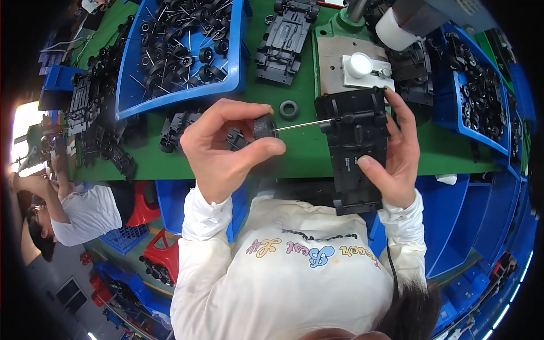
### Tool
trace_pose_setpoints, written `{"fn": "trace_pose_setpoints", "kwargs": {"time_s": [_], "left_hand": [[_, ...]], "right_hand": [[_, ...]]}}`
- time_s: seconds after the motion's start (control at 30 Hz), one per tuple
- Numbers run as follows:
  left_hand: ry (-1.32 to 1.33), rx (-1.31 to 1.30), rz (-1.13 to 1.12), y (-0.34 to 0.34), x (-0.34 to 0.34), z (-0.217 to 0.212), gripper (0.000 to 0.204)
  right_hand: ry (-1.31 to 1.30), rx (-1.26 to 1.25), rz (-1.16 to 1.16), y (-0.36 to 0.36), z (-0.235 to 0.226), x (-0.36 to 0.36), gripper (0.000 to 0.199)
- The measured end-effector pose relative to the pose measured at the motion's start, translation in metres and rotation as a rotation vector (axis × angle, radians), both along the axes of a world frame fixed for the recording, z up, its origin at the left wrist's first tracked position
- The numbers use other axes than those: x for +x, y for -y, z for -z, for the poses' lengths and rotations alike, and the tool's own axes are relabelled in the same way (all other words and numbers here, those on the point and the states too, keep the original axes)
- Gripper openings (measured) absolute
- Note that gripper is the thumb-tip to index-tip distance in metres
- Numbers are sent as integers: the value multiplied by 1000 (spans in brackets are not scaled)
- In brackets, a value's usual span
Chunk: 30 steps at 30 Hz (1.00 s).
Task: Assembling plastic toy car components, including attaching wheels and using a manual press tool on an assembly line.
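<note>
Between the thumb and fingers of my left hand [218,147] is a small black toy wheel [264,127]. A thin metal axle [303,125] runs from that wheel to the end of a black toy car chassis [352,148]; its tip meets the chassis side, and I cannot tell how deep it sits. My right hand [401,153] grips the chassis along its right edge, thumb on its face. Just beyond my left fingers, a loose black tyre [289,110] lies on the green table [294,156].
A blue bin [175,97] of wheels on axles stands at the back left. Behind the held chassis is a green press [323,42] with a white round cap [360,65]. Several chassis [283,42] lie about. Another blue bin [481,133] holds wheels at right. A person [93,212] works at left.
</note>
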<state>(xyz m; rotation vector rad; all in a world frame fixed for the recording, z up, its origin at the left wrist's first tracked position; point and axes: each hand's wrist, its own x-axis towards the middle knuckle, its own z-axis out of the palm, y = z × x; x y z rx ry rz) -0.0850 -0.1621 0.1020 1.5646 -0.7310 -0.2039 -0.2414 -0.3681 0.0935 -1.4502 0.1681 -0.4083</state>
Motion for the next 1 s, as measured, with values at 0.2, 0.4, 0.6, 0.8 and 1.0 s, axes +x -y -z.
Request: {"fn": "trace_pose_setpoints", "kwargs": {"time_s": [0.2, 0.4, 0.6, 0.8, 1.0], "left_hand": [[-129, -6, -149, 19, -11, -5, 36], [414, -70, -45, 29, 1, 1, 46], [-398, 19, 11, 33, -5, -20, 22], [261, -108, -18, 28, -9, -13, 47], [-349, -63, -85, 25, -14, -17, 27]], "right_hand": [[104, -22, 15, 8, 0, 8, 86], [36, 276, -25, 18, 5, 6, 83], [207, -51, 52, 15, 5, -2, 87], [131, 8, -6, 18, -1, -7, 87], [161, -29, 10, 3, 5, -2, 87]]}}
